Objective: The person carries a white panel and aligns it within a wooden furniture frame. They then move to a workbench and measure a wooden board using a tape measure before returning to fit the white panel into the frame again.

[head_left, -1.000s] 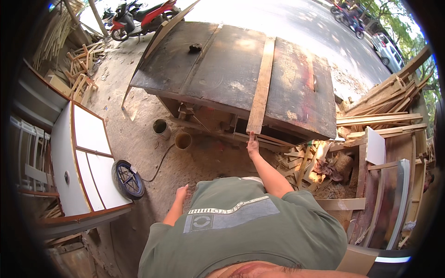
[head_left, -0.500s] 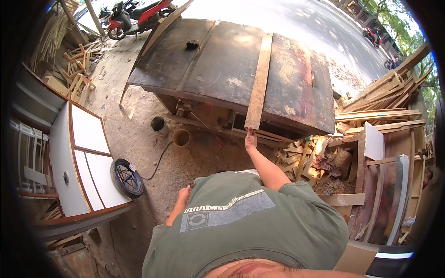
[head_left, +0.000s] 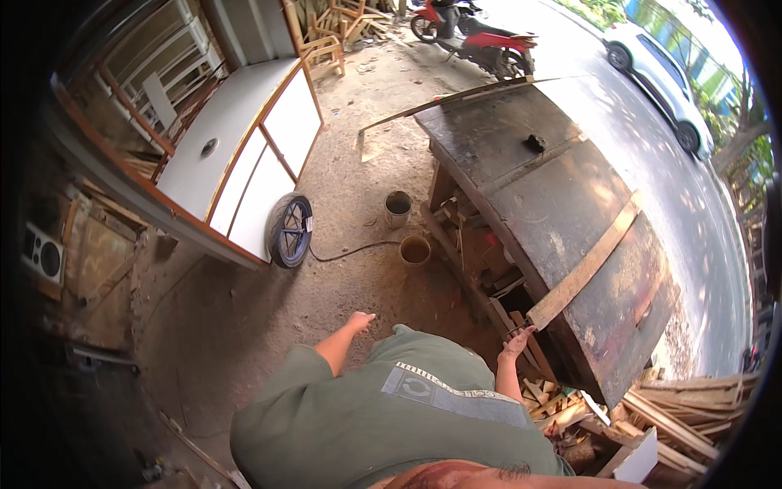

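A long, flat wooden plank [head_left: 586, 259] lies across a dark, worn workbench top [head_left: 562, 204], its near end sticking out past the bench edge. At that end is my right hand [head_left: 514, 342], palm partly up, fingers apart and fingertips at or just under the wood. I see no firm grip on it. My left hand [head_left: 358, 321] hangs free over the dirt floor, left of my body, holding nothing, with at least one finger stretched out. A small dark lump [head_left: 534, 143] sits on the far part of the bench top.
Two buckets [head_left: 397, 209] stand on the ground left of the bench, near a cable. A wheel with tyre [head_left: 290, 231] leans against a white cabinet [head_left: 236, 155]. Scrap wood [head_left: 676, 424] lies at lower right. Beyond are a red motorbike [head_left: 476, 37] and a white car [head_left: 660, 69].
My view has turned left, so the bench sits further right and appears rotated. My right hand's thumb no longer lies over the plank's end. A white car has come into view.
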{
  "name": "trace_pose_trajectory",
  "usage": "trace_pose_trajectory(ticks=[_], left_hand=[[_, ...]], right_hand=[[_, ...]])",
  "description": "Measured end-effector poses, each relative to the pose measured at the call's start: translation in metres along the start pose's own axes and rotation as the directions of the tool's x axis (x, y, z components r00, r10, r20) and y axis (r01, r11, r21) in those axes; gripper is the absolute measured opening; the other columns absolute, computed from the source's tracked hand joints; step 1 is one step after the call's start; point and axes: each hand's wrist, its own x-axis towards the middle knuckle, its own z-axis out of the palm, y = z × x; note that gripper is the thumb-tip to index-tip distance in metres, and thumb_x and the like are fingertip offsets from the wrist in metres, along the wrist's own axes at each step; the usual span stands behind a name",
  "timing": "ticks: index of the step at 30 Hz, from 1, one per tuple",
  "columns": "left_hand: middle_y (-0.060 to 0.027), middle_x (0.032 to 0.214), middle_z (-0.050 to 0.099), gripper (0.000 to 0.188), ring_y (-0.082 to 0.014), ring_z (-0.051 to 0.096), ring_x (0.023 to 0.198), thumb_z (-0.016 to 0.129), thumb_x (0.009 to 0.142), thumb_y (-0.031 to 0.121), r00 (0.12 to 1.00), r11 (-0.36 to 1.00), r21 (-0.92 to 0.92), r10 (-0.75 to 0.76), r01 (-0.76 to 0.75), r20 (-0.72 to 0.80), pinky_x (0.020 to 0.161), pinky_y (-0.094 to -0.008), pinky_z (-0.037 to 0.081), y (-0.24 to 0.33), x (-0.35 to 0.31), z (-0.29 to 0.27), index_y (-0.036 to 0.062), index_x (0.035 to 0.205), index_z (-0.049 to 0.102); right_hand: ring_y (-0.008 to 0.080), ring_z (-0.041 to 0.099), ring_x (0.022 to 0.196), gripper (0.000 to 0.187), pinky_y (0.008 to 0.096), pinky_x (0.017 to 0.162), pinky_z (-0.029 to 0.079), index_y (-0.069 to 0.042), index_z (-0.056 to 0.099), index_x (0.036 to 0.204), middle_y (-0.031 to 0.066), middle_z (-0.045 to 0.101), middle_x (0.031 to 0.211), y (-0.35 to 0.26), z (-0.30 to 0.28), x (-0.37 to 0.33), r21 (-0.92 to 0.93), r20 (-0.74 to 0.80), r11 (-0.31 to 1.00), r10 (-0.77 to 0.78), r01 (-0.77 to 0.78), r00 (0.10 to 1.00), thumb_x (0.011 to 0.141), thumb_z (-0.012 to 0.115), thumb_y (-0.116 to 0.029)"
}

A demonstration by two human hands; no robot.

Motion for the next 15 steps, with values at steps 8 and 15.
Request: trace_pose_trajectory(ticks=[8,15], left_hand=[[-0.0169,0.121,0.067,0.058,-0.0302,0.068,0.093,0.061,0.097,0.045,0.994,0.995,-0.077,-0.074,0.068,-0.080,0.080,-0.0484,0.053,-0.025,-0.006,0.009,-0.0040,0.127,0.061],[-0.0171,0.102,0.071,0.052,-0.0307,0.071,0.090,0.063,0.095,0.046,0.990,0.993,-0.032,-0.119,0.117,-0.077,0.076,-0.0475,0.054,-0.047,-0.035,0.044,-0.0052,0.105,0.068]], right_hand=[[0.0389,0.048,0.124,0.071,0.0523,0.103,0.040,0.007,0.044,0.138,0.0257,0.049,0.134,-0.044,-0.026,0.031,-0.500,-0.215,0.730,-0.626,0.466,0.750,0.100,0.056,-0.052],[0.0401,0.044,0.129,0.055,0.0504,0.111,0.033,0.004,0.052,0.133,0.0236,0.049,0.136,-0.150,0.024,-0.008,-0.551,0.207,0.257,-0.880,0.794,0.428,0.096,0.065,-0.034]])
